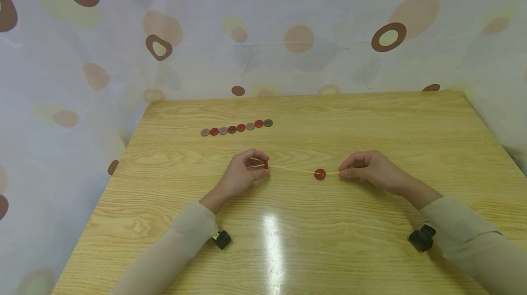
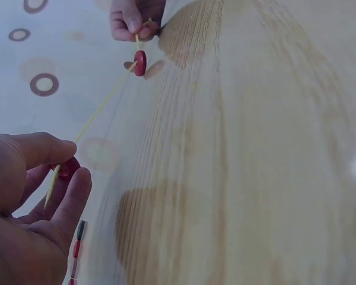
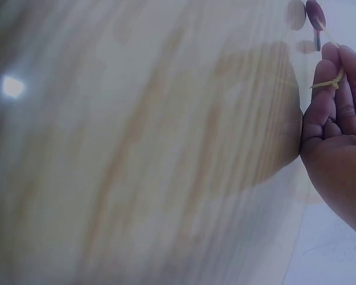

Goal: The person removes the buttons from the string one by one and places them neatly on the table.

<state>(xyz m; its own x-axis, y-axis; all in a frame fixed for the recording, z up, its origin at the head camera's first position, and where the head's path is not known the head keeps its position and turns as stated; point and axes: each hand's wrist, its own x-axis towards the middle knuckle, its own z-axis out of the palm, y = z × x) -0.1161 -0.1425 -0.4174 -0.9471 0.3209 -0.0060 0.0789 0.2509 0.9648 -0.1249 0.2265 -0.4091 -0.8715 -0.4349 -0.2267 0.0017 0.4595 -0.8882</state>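
Note:
A thin yellow string [image 1: 290, 168] stretches between my two hands. My left hand [image 1: 246, 169] pinches a red button [image 2: 65, 168] between thumb and fingers, with the string running through it and its loose end sticking out behind. Along the string, closer to the right side, hangs another red button [image 1: 319, 174], threaded on it. My right hand [image 1: 372, 170] pinches the string just beyond that button. In the right wrist view a knot [image 3: 335, 84] shows near the string's end, beside the fingers. Both hands are low over the wooden table.
A slightly slanting row of several buttons [image 1: 232, 129], red, pinkish and grey-brown, lies on the table [image 1: 350, 249] beyond my left hand. A patterned cloth [image 1: 267, 20] hangs behind the table and along its left side. Dark wrist cameras [image 1: 422, 237] sit at both sleeves.

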